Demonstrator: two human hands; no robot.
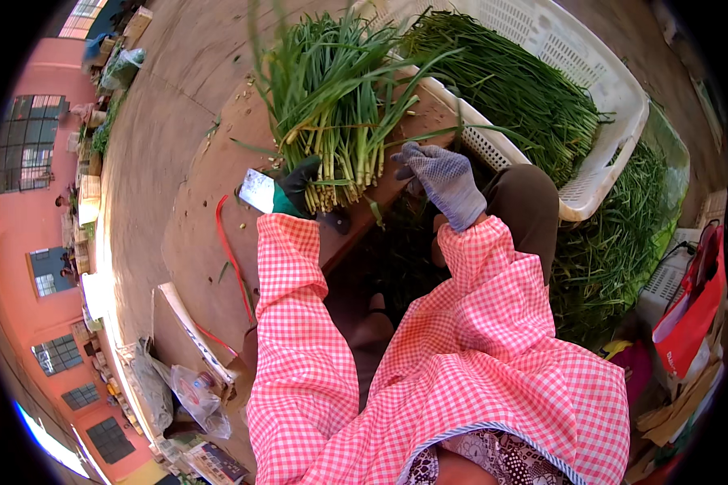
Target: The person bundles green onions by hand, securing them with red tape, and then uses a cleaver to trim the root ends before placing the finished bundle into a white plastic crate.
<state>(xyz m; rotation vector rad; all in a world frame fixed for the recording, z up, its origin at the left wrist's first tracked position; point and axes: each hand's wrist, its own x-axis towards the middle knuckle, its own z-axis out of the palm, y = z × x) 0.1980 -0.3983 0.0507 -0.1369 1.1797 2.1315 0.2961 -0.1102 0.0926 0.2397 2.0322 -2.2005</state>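
Observation:
A thick bundle of green garlic chives or similar leafy stalks (333,115) lies on a brown board (194,188), its pale cut ends towards me. My left hand (297,188), in a black and green glove, touches the bundle's lower left side; the stalks hide part of its fingers. A metal blade (256,190) shows left of that glove, and a dark riveted handle (335,222) shows right of the wrist. In a grey knit glove, my right hand (440,179) hovers right of the cut ends, apart from them. Its fingers are bunched, with nothing visible between them.
A white plastic crate (600,176) holding green stalks (503,91) stands at the upper right. Beside it lies a heap of loose leaves (613,242). A red strip (230,254) lies on the board's left. Plastic bags (200,397) and a red bag (691,315) flank me.

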